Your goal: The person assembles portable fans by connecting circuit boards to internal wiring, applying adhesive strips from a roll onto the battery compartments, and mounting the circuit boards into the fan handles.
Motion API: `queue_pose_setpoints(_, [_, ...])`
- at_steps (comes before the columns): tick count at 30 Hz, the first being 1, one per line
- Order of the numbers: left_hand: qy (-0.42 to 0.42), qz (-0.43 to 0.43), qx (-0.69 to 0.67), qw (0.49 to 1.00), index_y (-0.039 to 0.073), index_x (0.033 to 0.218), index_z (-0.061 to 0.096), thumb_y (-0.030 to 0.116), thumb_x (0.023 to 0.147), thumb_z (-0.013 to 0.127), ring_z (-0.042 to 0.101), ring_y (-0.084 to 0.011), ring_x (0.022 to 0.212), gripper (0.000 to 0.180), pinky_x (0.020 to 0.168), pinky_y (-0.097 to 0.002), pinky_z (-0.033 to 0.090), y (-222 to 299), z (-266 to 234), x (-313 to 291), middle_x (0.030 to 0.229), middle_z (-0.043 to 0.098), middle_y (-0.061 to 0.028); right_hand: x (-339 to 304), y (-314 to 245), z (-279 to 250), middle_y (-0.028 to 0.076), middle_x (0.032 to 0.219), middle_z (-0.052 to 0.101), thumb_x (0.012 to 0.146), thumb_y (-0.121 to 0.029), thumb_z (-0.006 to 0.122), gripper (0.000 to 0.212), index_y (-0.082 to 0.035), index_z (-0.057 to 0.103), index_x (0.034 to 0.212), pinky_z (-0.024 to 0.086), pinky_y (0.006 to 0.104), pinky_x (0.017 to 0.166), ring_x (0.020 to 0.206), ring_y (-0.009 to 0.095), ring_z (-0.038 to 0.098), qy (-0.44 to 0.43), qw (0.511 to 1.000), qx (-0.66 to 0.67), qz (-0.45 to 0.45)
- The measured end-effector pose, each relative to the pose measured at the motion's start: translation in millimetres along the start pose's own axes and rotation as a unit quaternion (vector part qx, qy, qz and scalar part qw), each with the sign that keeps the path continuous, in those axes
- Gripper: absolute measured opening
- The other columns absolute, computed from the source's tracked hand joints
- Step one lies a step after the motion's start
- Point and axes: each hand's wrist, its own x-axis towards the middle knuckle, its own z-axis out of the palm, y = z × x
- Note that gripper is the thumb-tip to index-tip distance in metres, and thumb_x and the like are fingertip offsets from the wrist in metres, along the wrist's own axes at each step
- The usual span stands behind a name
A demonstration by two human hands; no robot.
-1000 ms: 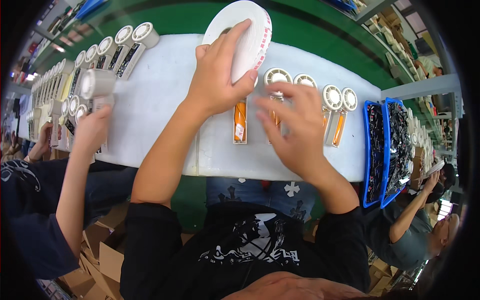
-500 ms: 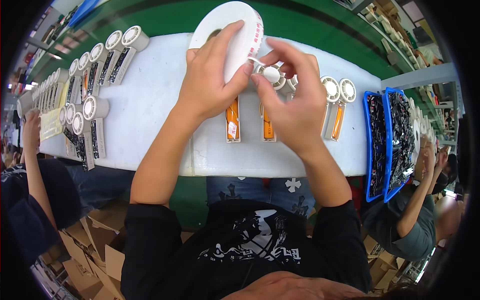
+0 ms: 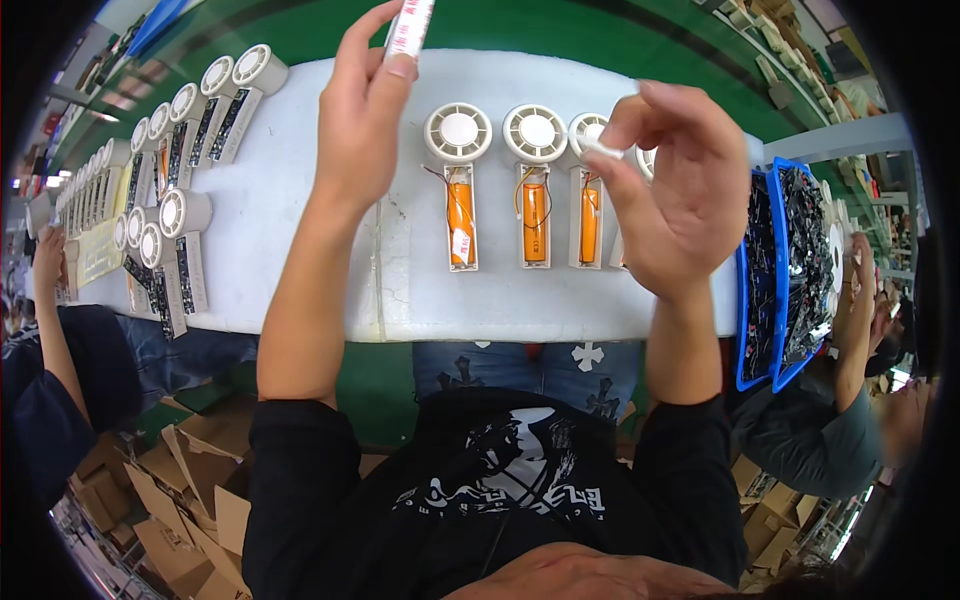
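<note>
At the top edge, my left hand (image 3: pixel 358 125) grips a roll of white tape (image 3: pixel 409 32) with red print, turned edge-on and partly out of view. My right hand (image 3: pixel 688 190) is closed in a pinch on a small white piece of tape (image 3: pixel 604 150), above the row of fans. Between my hands on the table lie white handheld fans with open handles, such as the leftmost one (image 3: pixel 458 131) and its neighbour (image 3: pixel 534 133). Orange cylindrical batteries (image 3: pixel 460 212) with thin wires sit in the handles. My right hand hides part of the fans on that side.
On the left of the white table (image 3: pixel 300 240) stand several more fans (image 3: pixel 186 212) with dark circuit boards on their handles. Blue trays (image 3: pixel 780 290) full of dark parts are at the right edge. People sit on both sides. Cardboard boxes (image 3: pixel 190 490) lie below left.
My hands have moved apart: the left up and left with the tape roll, now edge-on, the right to the right with a white piece. The fans between them are uncovered.
</note>
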Motion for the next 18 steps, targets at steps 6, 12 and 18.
queue_pose_setpoints(6, [-0.027,-0.003,0.065,0.998,-0.003,0.149,0.039,0.024,0.091,0.059,0.061,-0.0245,0.101,0.068,0.090,-0.0372,0.049,22,19,-8,0.112,0.064,-0.0192,-16,-16,-25,0.004,0.086,0.063,0.082,0.010,0.071,0.057,-0.004,0.054,0.134,0.046,0.0296,0.074,0.083,0.015,0.060,-0.305,0.910,0.054,0.277])
queue_pose_setpoints(12, [-0.017,0.068,0.143,0.987,-0.002,0.146,0.044,0.022,0.087,0.061,0.064,-0.0297,0.098,0.066,0.088,-0.0383,0.050,38,26,-8,0.113,0.065,-0.0225,-23,-8,-6,0.004,0.086,0.063,0.084,0.001,0.070,0.051,-0.008,0.056,0.132,0.045,0.0366,0.083,0.086,0.024,0.061,-0.417,0.874,-0.044,0.246])
queue_pose_setpoints(18, [-0.003,0.071,0.135,0.988,-0.002,0.145,0.046,0.022,0.085,0.062,0.065,-0.0351,0.097,0.067,0.087,-0.0388,0.050,46,28,-7,0.112,0.065,-0.0259,-32,-6,5,0.003,0.087,0.064,0.084,-0.003,0.071,0.044,-0.009,0.060,0.126,0.043,0.0394,0.084,0.089,0.027,0.059,-0.406,0.879,-0.130,0.211])
